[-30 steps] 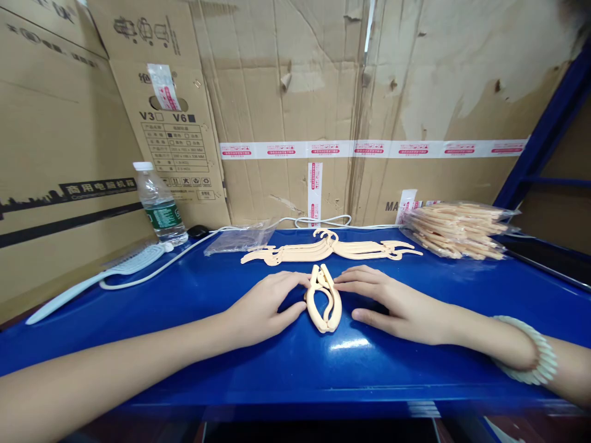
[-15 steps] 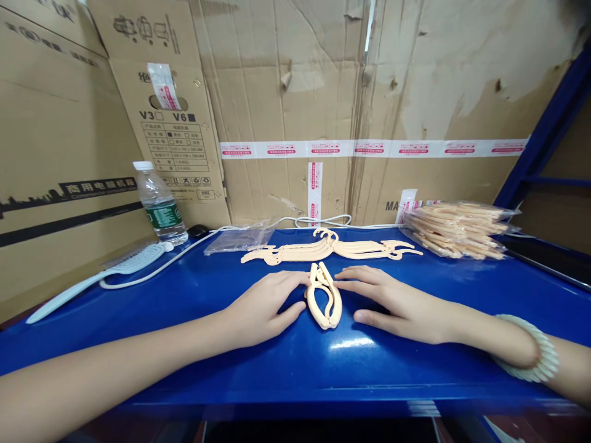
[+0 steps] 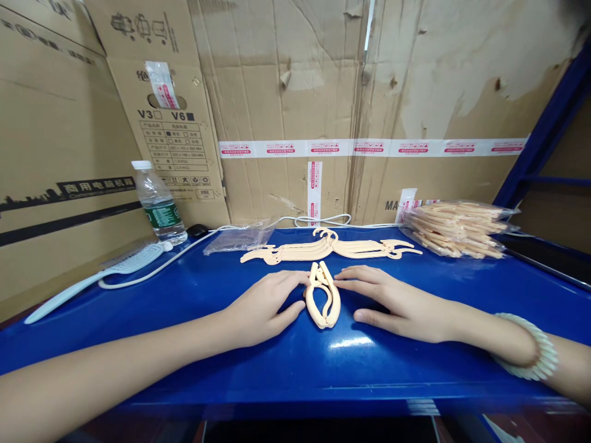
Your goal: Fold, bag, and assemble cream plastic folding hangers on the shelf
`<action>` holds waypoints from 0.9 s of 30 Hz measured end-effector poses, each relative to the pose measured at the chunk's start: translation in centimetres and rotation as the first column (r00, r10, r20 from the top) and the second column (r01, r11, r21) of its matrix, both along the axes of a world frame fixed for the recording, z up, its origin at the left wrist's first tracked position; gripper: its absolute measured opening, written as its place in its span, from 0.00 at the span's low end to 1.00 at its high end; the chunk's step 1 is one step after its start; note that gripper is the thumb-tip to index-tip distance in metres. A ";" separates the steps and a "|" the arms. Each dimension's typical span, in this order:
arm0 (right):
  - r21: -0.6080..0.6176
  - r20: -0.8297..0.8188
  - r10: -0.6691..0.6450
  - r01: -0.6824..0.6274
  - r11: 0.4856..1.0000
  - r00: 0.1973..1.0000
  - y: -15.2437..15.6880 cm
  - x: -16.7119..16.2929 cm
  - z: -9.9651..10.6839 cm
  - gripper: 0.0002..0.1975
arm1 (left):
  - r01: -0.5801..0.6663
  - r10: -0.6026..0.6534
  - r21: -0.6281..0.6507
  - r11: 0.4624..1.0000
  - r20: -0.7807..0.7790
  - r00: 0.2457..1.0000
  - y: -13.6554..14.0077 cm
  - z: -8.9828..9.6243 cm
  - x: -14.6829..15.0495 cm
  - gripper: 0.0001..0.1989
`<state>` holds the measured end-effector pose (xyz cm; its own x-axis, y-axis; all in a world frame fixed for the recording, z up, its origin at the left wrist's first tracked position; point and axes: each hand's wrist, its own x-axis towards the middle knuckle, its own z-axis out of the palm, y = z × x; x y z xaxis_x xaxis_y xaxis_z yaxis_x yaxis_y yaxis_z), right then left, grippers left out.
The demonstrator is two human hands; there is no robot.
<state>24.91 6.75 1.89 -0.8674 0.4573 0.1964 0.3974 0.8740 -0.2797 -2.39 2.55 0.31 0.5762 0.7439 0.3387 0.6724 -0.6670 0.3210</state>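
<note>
The hanger [image 3: 337, 298] lies folded on the table [image 3: 277, 381] between my hands, cream, smooth and plastic-looking, its curved arms making a pointed oval with a slim curved piece inside. Its long axis runs away from me, nearly square to the table's front edge; the two blunt, parted ends point to the far side and the joined, rounded end points at me.

My left hand [image 3: 268, 307] is loosely open, thumb and forefinger apart, their tips at the hanger's left edge; I can't tell whether they press on it. My right hand [image 3: 392, 301] is open too, fingers spread, the foremost tips right by the other edge, though contact is unclear. A pale, ribbed bracelet [image 3: 530, 347] circles that wrist.

Just beyond, more cream hangers [image 3: 305, 251] lie nested crosswise, hooks at the middle. Behind them to the left is a crinkled clear bag [image 3: 237, 239]; to the right, a bundle [image 3: 455, 231] in glossy film. Farther left are a pale blue brush [image 3: 133, 261] and a clear bottle [image 3: 161, 209]. Creased, taped cardboard [image 3: 286, 92] stands behind everything.
</note>
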 end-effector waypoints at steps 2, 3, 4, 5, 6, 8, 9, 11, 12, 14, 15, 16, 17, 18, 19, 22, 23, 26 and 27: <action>-0.002 -0.003 0.002 -0.002 1.000 1.000 0.0 0.0 0.0 0.27 | 0.003 -0.003 0.005 1.000 0.003 1.000 0.0 0.0 0.0 0.19; -0.003 -0.001 0.001 -0.001 1.000 1.000 0.0 0.0 0.0 0.27 | 0.005 -0.005 0.010 1.000 0.005 1.000 0.0 0.0 0.0 0.19; -0.004 0.003 0.000 0.000 1.000 1.000 0.0 0.1 0.0 0.27 | 0.006 -0.006 0.016 1.000 0.007 1.000 0.0 0.0 0.0 0.19; -0.003 0.007 -0.003 0.003 1.000 1.000 0.0 0.1 0.1 0.27 | 0.006 -0.006 0.020 1.000 0.008 1.000 0.0 0.0 0.0 0.18; -0.001 0.013 -0.007 0.007 1.000 1.000 0.0 0.1 0.1 0.27 | 0.004 -0.004 0.023 1.000 0.008 1.000 0.0 0.0 0.0 0.18; 0.007 0.029 -0.014 0.014 1.000 0.999 0.1 0.1 0.1 0.27 | -0.006 0.006 0.024 1.000 0.001 1.000 0.0 0.1 0.0 0.17; 0.012 0.035 -0.015 0.015 1.000 0.999 0.1 0.1 0.2 0.26 | -0.012 0.012 0.024 1.000 -0.003 1.000 0.0 0.1 0.0 0.17; 0.021 0.035 -0.008 0.007 1.000 0.999 0.2 0.2 0.1 0.25 | -0.023 0.023 0.024 0.999 -0.008 1.000 0.0 0.1 0.0 0.17; 0.025 0.028 -0.002 0.002 1.000 1.000 0.2 0.2 0.1 0.25 | -0.028 0.028 0.024 0.999 -0.009 1.000 0.0 0.1 0.0 0.17; 0.031 0.011 0.006 -0.006 0.999 1.000 0.3 0.2 0.1 0.24 | -0.032 0.032 0.026 0.999 -0.004 0.999 0.0 0.0 0.0 0.17; 0.033 0.008 0.008 -0.009 0.999 1.000 0.4 0.3 0.1 0.24 | -0.032 0.032 0.028 0.999 -0.002 0.999 0.0 0.0 -0.1 0.16; 0.034 0.008 0.009 -0.010 0.999 1.000 0.4 0.3 0.0 0.24 | -0.031 0.031 0.030 0.999 -0.001 1.000 0.0 0.0 -0.1 0.16; 0.035 0.009 0.010 -0.010 0.999 1.000 0.4 0.3 0.0 0.24 | -0.033 0.033 0.033 0.999 0.001 0.999 0.1 0.0 -0.1 0.16; 0.037 0.013 0.010 -0.011 0.999 1.000 0.4 0.3 0.0 0.24 | -0.035 0.035 0.035 0.999 0.000 0.999 0.1 -0.1 -0.1 0.16; 0.040 0.016 0.011 -0.011 0.999 1.000 0.4 0.3 0.0 0.24 | -0.039 0.039 0.037 0.999 -0.003 0.999 0.1 -0.1 -0.1 0.16; 0.046 0.030 0.005 -0.007 0.999 1.000 0.4 0.3 0.1 0.24 | -0.052 0.053 0.037 0.998 -0.020 0.998 0.1 -0.1 -0.1 0.16; 0.046 0.033 0.005 -0.006 0.999 0.999 0.4 0.3 0.1 0.24 | -0.054 0.055 0.037 0.998 -0.023 0.998 0.1 -0.2 -0.1 0.16; 0.043 0.039 0.007 -0.009 0.999 0.999 0.3 0.3 0.1 0.24 | -0.052 0.052 0.037 0.998 -0.019 0.998 0.1 -0.1 -0.1 0.16; 0.041 0.039 0.008 -0.010 0.999 0.999 0.3 0.3 0.2 0.24 | -0.050 0.051 0.037 0.998 -0.017 0.999 0.1 -0.1 -0.1 0.16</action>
